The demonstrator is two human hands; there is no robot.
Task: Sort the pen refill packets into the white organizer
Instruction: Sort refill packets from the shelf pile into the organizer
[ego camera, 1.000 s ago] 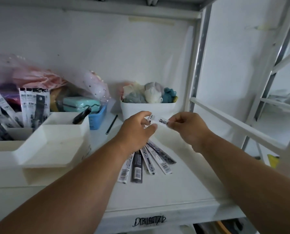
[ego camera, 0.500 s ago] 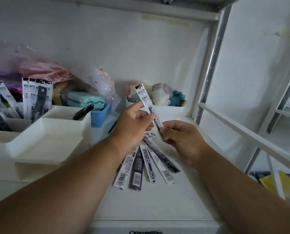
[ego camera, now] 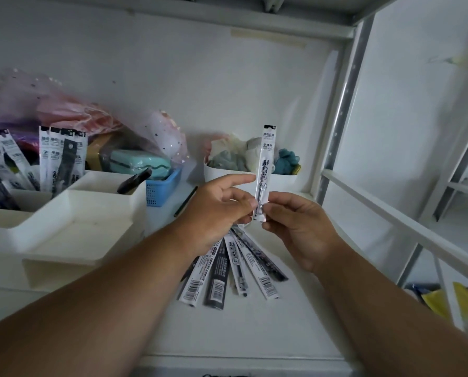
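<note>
A white pen refill packet [ego camera: 266,161] stands upright in the air above the shelf. My left hand [ego camera: 219,210] pinches its lower part from the left, and my right hand [ego camera: 298,227] pinches its bottom end from the right. Several more refill packets [ego camera: 227,270] lie fanned out on the shelf below my hands. The white organizer [ego camera: 72,227] sits at the left. Its back compartments hold upright packets [ego camera: 56,156]; its front tray shows nothing inside.
A blue basket [ego camera: 162,189] with a teal case [ego camera: 137,161] stands behind the organizer. A white tub [ego camera: 235,175] of soft items is at the back. A dark pen [ego camera: 185,201] lies on the shelf. Shelf posts and rails [ego camera: 390,219] run at the right.
The held packet has been turned from level to tilted to upright and raised. Both hands have stayed on it.
</note>
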